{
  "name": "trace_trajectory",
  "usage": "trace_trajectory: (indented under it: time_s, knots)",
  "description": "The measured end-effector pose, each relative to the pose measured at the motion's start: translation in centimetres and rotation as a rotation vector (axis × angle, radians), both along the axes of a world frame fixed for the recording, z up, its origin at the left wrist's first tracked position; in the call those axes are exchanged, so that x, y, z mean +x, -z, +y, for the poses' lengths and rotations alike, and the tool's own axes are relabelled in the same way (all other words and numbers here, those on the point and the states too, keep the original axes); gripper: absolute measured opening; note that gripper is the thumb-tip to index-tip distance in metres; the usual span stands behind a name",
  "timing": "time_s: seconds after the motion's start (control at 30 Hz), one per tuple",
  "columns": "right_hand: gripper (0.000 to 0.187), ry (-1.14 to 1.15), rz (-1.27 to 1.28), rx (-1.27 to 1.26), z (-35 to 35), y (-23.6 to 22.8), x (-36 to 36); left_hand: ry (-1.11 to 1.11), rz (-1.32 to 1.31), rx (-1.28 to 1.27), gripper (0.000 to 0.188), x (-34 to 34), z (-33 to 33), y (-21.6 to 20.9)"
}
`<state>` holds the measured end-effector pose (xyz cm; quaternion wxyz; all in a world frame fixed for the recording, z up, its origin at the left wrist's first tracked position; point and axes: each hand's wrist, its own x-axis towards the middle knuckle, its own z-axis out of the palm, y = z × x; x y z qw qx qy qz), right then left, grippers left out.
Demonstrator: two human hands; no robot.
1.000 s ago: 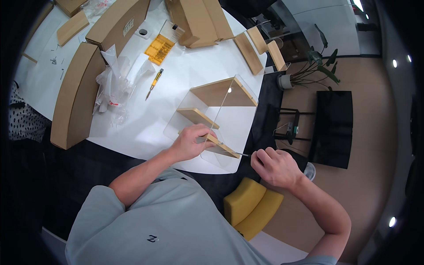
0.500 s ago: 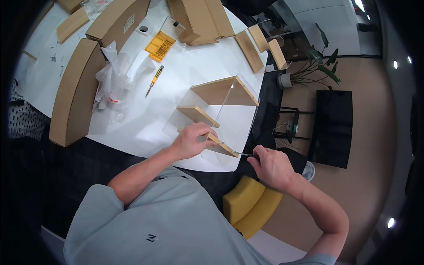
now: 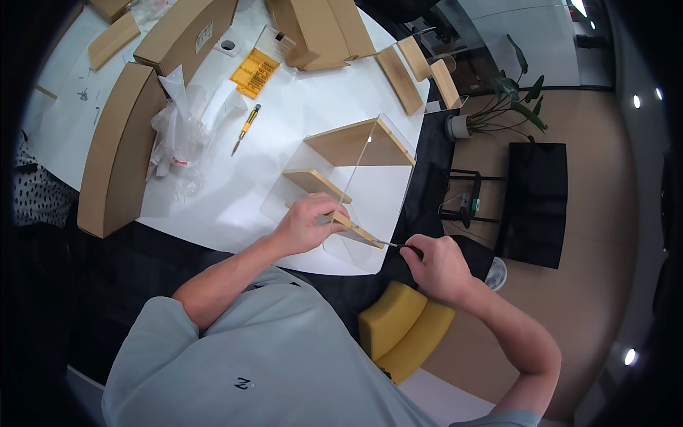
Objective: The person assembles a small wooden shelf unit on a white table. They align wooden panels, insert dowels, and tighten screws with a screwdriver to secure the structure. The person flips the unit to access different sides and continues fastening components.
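Note:
At the table's near edge stands a shelf unit with clear acrylic side panels (image 3: pixel 361 153) and several wooden boards between them. My left hand (image 3: pixel 311 222) is closed on the nearest wooden board (image 3: pixel 359 231), its fingers wrapped over the edge by the clear panel. My right hand (image 3: pixel 439 267), off the table's right side, grips the dark handle of a screwdriver (image 3: pixel 391 244). The driver's metal shaft points left, its tip at the outer face of that board's end; a screw there is too small to make out. The larger board (image 3: pixel 359 144) sits at the unit's far end.
A second, yellow-handled screwdriver (image 3: pixel 246 130) lies left of the unit. Behind it are an orange printed packet (image 3: pixel 255 72), crumpled clear plastic bags (image 3: pixel 181 139) and cardboard boxes (image 3: pixel 121 149). Another wood-and-acrylic piece (image 3: pixel 420 67) stands at the far right edge. A yellow chair (image 3: pixel 405 331) is below.
The view has shifted very slightly. My left hand keeps its hold on the board, and my right hand stays on the screwdriver with its fingers slightly turned.

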<state>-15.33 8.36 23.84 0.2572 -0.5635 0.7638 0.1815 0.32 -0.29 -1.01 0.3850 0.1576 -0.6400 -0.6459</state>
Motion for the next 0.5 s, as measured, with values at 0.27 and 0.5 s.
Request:
trace_trajectory:
  time_s: [0.27,0.5]
  knots:
    - [0.018,0.021,0.11,0.075,0.0,-0.4,0.4,0.025,-0.049,-0.037,0.017,0.5,0.0,0.1]
    - [0.01,-0.897,0.195,-0.143,1.1,-1.6,-1.6,0.023,0.005,0.138,0.024,0.1,0.2,0.1]
